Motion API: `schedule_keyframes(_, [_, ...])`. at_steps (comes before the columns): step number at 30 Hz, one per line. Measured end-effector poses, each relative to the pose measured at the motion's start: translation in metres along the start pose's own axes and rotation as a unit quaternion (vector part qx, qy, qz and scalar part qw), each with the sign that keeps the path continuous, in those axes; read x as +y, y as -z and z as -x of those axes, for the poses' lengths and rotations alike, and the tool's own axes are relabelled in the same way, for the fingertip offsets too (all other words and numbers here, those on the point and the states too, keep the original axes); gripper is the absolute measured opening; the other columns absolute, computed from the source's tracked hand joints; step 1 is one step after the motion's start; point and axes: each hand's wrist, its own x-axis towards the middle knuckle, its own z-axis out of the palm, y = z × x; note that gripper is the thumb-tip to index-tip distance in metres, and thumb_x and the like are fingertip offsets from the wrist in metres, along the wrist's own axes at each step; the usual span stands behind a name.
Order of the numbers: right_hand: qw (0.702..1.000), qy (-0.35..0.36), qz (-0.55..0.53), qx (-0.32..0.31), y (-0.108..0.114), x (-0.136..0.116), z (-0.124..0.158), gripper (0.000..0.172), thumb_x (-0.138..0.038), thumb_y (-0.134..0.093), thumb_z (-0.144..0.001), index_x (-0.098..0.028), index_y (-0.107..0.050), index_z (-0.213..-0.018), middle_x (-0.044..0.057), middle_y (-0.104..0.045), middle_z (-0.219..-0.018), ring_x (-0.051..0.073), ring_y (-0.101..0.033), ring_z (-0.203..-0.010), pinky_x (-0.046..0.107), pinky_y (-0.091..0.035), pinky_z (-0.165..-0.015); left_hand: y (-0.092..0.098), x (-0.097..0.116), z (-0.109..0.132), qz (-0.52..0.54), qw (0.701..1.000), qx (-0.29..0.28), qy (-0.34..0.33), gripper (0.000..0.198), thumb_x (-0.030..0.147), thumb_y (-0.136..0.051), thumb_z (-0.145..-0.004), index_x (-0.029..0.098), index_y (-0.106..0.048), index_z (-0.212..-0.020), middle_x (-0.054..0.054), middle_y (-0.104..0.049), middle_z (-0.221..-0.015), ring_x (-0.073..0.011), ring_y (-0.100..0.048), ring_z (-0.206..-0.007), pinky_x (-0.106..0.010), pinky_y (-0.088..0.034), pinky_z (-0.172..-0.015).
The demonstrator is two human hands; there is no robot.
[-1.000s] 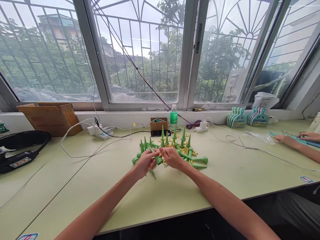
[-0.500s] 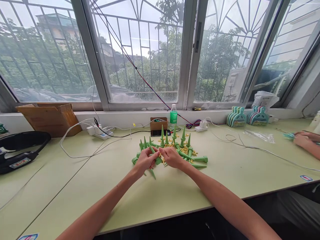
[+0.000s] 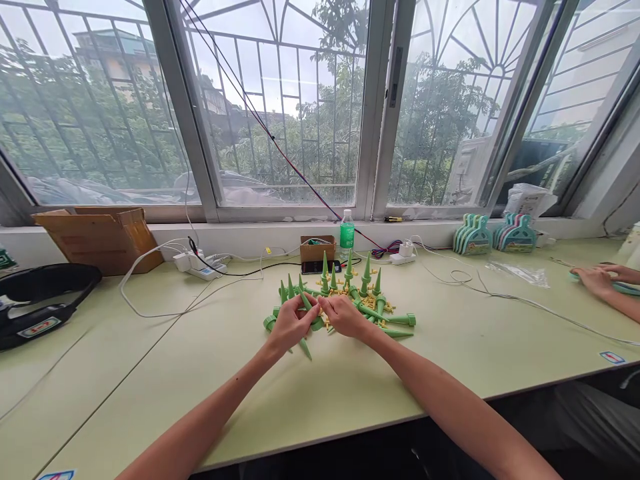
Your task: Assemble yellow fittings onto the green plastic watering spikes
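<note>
A green plant watering spike (image 3: 305, 300) is in the grip of my left hand (image 3: 291, 325), its pointed end up and its wide cap low, partly covered by my fingers. My right hand (image 3: 346, 316) is closed in a pinch against my left fingertips. A bit of a small yellow fitting (image 3: 320, 310) shows under that pinch; most of it is hidden. Around both hands stand and lie several more green spikes (image 3: 367, 273), some upright on their caps, some on their sides. Loose yellow fittings (image 3: 371, 303) are heaped among them.
Behind the spikes are a phone (image 3: 313, 267), a small cardboard box (image 3: 318, 249) and a bottle (image 3: 347, 233). White cables (image 3: 480, 285) cross the table. A black headband-like item (image 3: 45, 300) lies left. At right, a co-worker's hands (image 3: 600, 279) hold something bluish.
My hands stay at nearly the same spot, with the left fingers slightly shifted around the spike. The co-worker's hands at right have moved a little left.
</note>
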Motion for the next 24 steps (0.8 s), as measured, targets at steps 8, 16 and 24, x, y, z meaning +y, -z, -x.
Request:
schedule_keyframes(8, [1.0, 0.003, 0.001, 0.0, -0.0011, 0.0026, -0.0006, 0.046, -0.035, -0.026, -0.099, -0.018, -0.032, -0.057, -0.003, -0.035, -0.048, 0.009, -0.028, -0.046, 0.026, -0.021, -0.051, 0.0008, -0.0038, -0.0006, -0.039, 0.998, 0.01, -0.043, 0.021, 0.035, -0.062, -0.077, 0.015, -0.055, -0.078, 0.005, -0.044, -0.054, -0.0057, -0.038, -0.042, -0.017, -0.025, -0.038])
schedule_keyframes(16, [1.0, 0.001, -0.007, -0.004, -0.0019, 0.0039, -0.0007, 0.049, -0.039, -0.023, -0.1, -0.018, -0.035, -0.057, -0.003, -0.039, -0.05, 0.008, -0.032, -0.047, 0.025, -0.022, -0.051, 0.0006, -0.0035, 0.0005, -0.056, 0.997, 0.008, -0.059, 0.022, 0.036, -0.06, -0.078, 0.015, -0.055, -0.079, 0.005, -0.041, -0.054, -0.0062, -0.036, -0.043, -0.018, -0.025, -0.04])
schedule_keyframes(24, [1.0, 0.002, -0.012, -0.006, -0.0009, 0.0029, -0.0005, 0.048, -0.037, -0.025, -0.099, -0.018, -0.035, -0.057, -0.003, -0.038, -0.049, 0.008, -0.031, -0.046, 0.025, -0.022, -0.05, -0.0004, -0.0005, 0.002, -0.096, 0.993, 0.015, -0.07, 0.022, 0.038, -0.058, -0.08, 0.016, -0.056, -0.081, 0.006, -0.039, -0.05, -0.0067, -0.036, -0.04, -0.019, -0.025, -0.039])
